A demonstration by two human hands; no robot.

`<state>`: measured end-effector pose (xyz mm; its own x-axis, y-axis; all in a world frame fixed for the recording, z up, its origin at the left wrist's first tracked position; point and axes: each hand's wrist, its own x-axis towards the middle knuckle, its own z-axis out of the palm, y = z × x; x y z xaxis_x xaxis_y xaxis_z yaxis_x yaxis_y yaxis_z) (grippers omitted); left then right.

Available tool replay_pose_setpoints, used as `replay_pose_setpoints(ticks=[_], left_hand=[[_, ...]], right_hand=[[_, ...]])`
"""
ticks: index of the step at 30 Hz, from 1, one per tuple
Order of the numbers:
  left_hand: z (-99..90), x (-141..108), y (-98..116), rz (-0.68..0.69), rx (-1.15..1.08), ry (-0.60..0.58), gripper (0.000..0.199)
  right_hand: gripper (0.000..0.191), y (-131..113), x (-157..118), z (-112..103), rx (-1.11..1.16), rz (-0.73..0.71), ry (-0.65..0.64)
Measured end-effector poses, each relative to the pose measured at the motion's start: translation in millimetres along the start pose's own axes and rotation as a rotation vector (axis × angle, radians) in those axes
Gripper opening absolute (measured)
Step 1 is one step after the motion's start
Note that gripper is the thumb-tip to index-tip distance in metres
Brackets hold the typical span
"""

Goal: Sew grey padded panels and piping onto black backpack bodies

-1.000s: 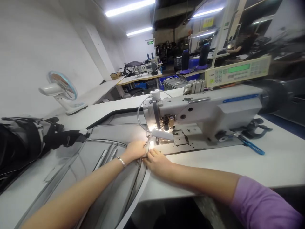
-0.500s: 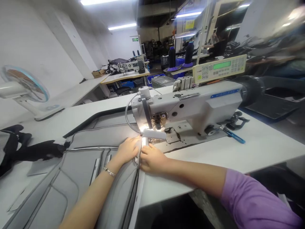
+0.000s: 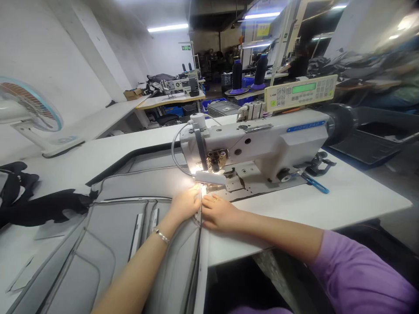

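A grey sewn fabric panel (image 3: 140, 181) with dark piping spreads over the table, its right edge running up to the lit needle area of a sewing machine (image 3: 262, 137). My left hand (image 3: 186, 204), a bracelet at its wrist, lies on the panel with its fingers bent over that edge just in front of the needle area. Close beside it, my right hand (image 3: 220, 213) grips the edge from the right, fingertips curled against the fabric. Parts of both hands' fingertips are hidden. A white lamp bar (image 3: 209, 178) glows directly above them.
A blue-handled tool (image 3: 314, 182) lies by the machine's right end. The control panel (image 3: 301, 92) and black thread cones (image 3: 237, 76) stand behind. At left are a fan (image 3: 29, 107) and black fabric (image 3: 49, 207). A co-worker (image 3: 297, 63) is at the back.
Both hands and the panel's edge have shifted slightly to the right relative to the machine. The camera view has turned a little, moving the fan and machine leftward in the picture.
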<state>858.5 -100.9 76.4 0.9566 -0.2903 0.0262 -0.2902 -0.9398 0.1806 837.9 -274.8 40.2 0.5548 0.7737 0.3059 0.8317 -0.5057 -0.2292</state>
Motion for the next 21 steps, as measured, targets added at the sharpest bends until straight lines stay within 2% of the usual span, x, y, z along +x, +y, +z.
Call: replay_pose_setpoints(ticks=[6, 15, 18, 21], left_hand=[[8.4, 0, 11, 0.032, -0.019, 0.114, 0.032], [9.6, -6, 21, 0.046, -0.006, 0.122, 0.030], [7.5, -8, 21, 0.055, 0.010, 0.128, 0.033], [5.6, -10, 20, 0.060, 0.022, 0.116, 0.036]], right_hand=[[0.035, 4, -11, -4, -0.007, -0.016, 0.018], [0.028, 6, -11, -4, -0.014, -0.040, 0.056], [0.024, -13, -22, -12, -0.082, 0.057, 0.077], [0.032, -55, -56, -23, -0.003, 0.172, -0.012]])
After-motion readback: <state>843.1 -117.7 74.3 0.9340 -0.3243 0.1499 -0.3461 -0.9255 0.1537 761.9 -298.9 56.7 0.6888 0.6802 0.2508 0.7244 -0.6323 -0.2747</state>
